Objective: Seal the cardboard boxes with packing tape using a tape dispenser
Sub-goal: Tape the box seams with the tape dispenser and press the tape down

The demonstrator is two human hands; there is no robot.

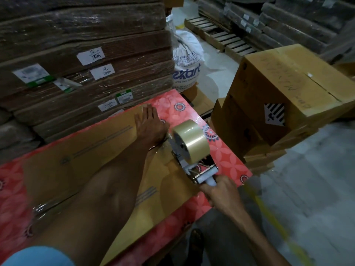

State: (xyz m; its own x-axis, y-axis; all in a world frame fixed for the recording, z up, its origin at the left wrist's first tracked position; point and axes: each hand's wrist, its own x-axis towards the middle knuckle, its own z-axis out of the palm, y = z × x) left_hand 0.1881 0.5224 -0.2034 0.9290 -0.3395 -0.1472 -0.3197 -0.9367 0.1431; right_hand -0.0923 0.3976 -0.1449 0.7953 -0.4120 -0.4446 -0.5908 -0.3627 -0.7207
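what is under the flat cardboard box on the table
The red floral table surface shows along the edges of the cardboard box, which lies flat on it. Anything beneath the box's middle is hidden by the cardboard.

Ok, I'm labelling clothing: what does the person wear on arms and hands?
No gloves on the left hand or right hand. A light blue short fabric sleeve covers the left upper arm. A thin band seems to circle the left wrist. No right sleeve shows.

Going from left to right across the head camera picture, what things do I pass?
Wrapped cardboard stacks → left hand → tape dispenser → stacked brown boxes
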